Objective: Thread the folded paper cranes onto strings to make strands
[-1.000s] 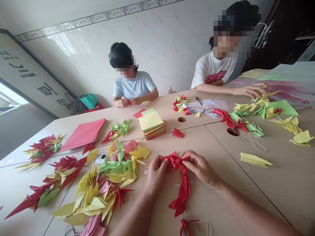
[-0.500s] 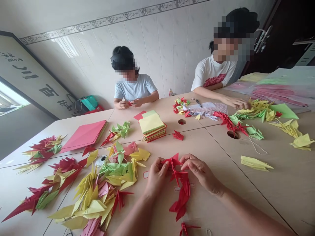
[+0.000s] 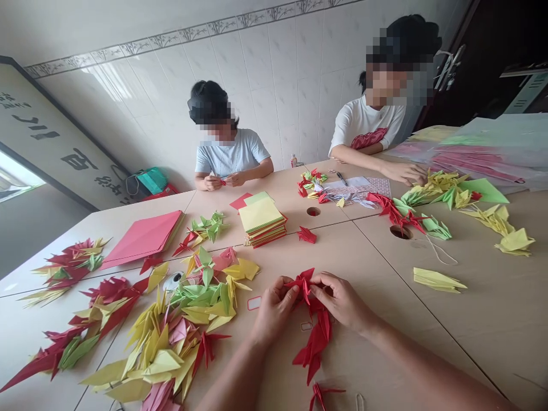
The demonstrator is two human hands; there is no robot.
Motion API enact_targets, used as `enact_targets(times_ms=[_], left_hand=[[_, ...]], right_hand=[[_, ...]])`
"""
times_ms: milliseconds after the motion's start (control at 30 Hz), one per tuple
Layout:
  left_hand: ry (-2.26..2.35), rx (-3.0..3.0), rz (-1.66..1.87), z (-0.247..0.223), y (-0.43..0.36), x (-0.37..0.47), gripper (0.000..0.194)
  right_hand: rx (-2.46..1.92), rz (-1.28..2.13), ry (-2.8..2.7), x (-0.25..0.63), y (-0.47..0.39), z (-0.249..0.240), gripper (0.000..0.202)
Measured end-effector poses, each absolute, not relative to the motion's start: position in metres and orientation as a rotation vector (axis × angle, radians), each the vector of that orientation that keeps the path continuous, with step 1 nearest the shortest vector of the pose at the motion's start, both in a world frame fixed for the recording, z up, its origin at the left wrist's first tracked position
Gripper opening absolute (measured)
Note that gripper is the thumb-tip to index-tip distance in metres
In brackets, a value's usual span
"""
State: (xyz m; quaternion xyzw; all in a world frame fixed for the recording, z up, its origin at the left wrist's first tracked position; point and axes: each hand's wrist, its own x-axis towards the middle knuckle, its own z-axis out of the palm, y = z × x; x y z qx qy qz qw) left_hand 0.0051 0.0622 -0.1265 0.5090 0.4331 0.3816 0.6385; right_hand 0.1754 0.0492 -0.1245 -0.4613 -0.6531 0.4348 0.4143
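A red paper crane is held between my two hands, above the table. Pinching its left side is my left hand, thumb against fingers. My right hand grips the right side with thumb and fingertips. Below the held crane hangs or lies a string of red paper cranes, running toward me; the thread itself is hard to see. One more red crane lies nearest me, with a paper clip beside it. A large heap of yellow, green, pink and red cranes lies to my left.
Beyond my hands stands a stack of square coloured paper; larger red sheets lie left of it. Two people sit across the table, one handling something red, the other reaching toward yellow cranes. A cable hole is at right.
My right hand has moved in closer to my left and now pinches the red crane's right side. The crane has turned more upright. The view has shifted slightly.
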Motion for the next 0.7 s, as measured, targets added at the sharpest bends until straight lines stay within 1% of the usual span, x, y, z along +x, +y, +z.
enact_targets(times_ms=[167,533,700], left_hand=[[1.037,1.230,0.887,-0.1286,0.0626,0.0045,0.030],[1.253,1.463,0.884,-0.1305,0.0640,0.0041,0.019],[1.345,1.444,0.883,-0.1327,0.0629,0.0052,0.024]], right_hand=[[-1.158,1.121,-1.620,0.1761,0.0500,-0.1245,0.021],[-1.184,1.235,-1.555,0.1766,0.0518,-0.1275,0.021],[-1.202,1.189,-1.593,0.1770,0.0509,-0.1268,0.022]])
